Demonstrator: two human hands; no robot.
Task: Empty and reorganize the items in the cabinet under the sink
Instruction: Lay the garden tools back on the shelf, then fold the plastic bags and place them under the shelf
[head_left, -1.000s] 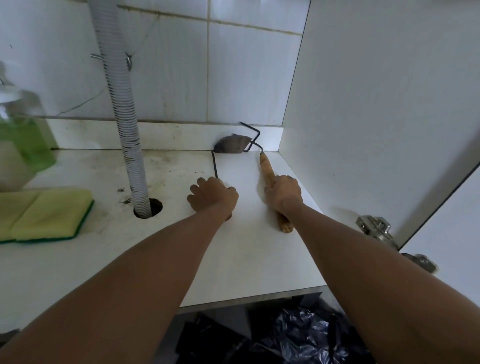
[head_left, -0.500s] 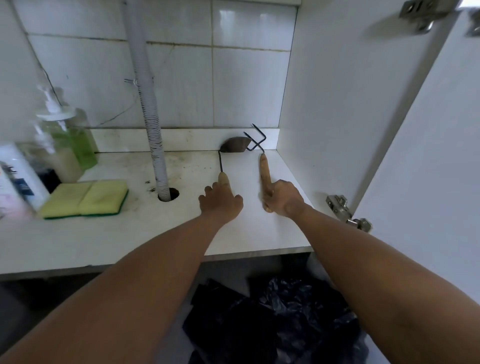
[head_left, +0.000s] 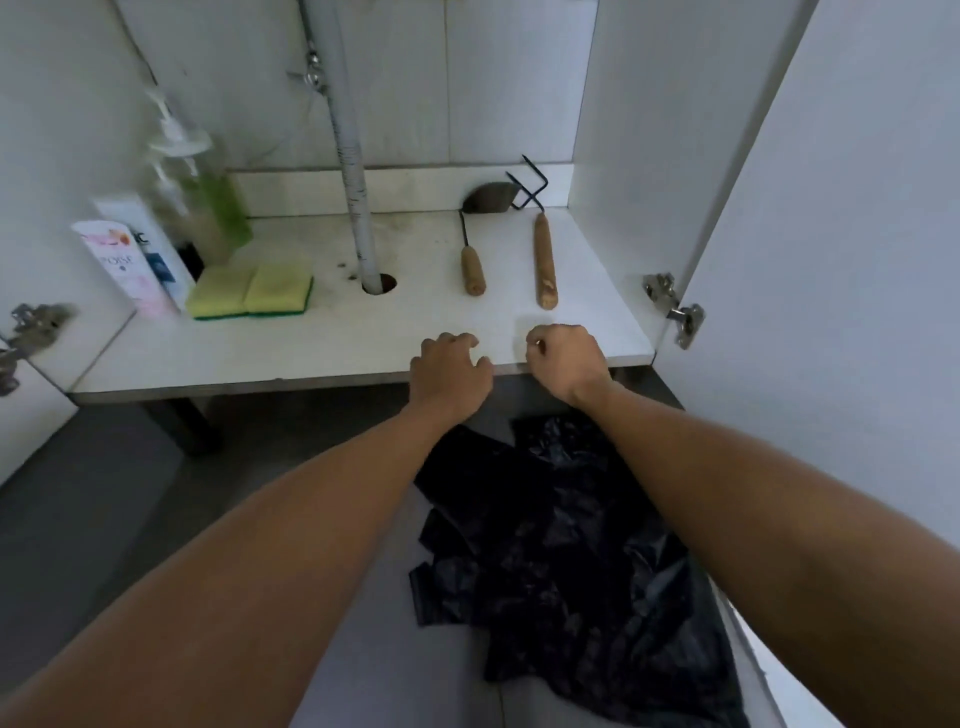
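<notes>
Cabinet shelf (head_left: 322, 353) | trowel (head_left: 471, 260), rake (head_left: 544, 260) released | both hands (head_left: 452, 371) (head_left: 566, 358) empty, withdrawn to front edge

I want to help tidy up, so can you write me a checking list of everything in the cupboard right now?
Surface: white shelf, some dark specks near the pipe hole.
Job's things: trowel and hand rake lie side by side at the right, wooden handles toward the front; two sponges side by side; pump bottles and two tubes stand at the left.
Clutter: black plastic bags on the floor below the shelf.
Hands: left hand and right hand at the shelf's front edge, fingers loosely curled, holding nothing.
Cables: a thin one runs down the back wall; a drain pipe goes through the shelf.
Surroundings: tiled back wall, both doors open.
</notes>
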